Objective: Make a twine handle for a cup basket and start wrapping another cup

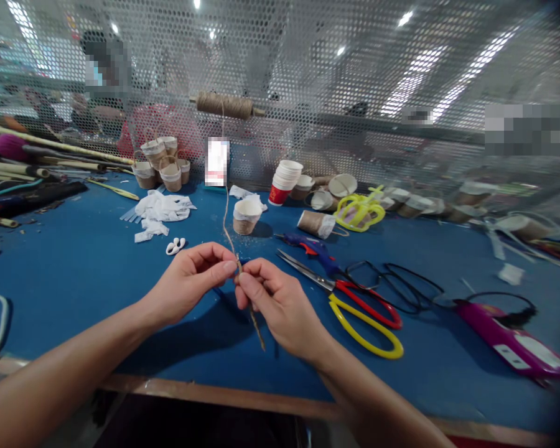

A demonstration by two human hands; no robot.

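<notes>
My left hand and my right hand meet above the blue table, both pinching a length of brown twine. The twine runs up from my fingers to a twine spool mounted on a rod at the mesh screen. Its loose end hangs below my right hand, toward the table's front edge. Just right of my right hand lie scissors with red and yellow handles.
Paper cups wrapped in twine and a stack of white cups stand further back. A yellow basket, white scraps, a blue glue gun, a magenta tool and black cable lie around. A person sits behind the mesh.
</notes>
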